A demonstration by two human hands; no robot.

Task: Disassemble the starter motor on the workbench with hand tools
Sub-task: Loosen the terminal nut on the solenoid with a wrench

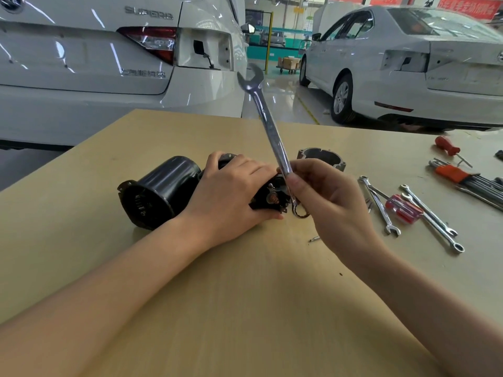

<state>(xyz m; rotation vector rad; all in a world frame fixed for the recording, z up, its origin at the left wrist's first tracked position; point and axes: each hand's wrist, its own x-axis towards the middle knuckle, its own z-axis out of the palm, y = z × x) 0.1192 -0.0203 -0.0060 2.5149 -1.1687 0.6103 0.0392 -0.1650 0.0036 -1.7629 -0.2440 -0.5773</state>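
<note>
The black starter motor [160, 190] lies on its side on the wooden workbench [245, 295], its open round end facing me at the left. My left hand [231, 191] grips the solenoid end of the motor, where a copper terminal [273, 197] shows below the fingers. My right hand [324, 202] pinches a long chrome combination wrench [268, 123] near its lower end. The wrench stands steeply up and away, open jaw at the top; its ring end sits by the terminal, partly hidden behind my fingers.
A grey metal housing ring [322, 157] stands behind my right hand. To the right lie several loose wrenches [430, 213], a red-handled screwdriver [402, 209], a hex key set [468, 180] and another red screwdriver [446, 146]. A small screw [314, 238] lies near my right wrist. White cars stand beyond the bench.
</note>
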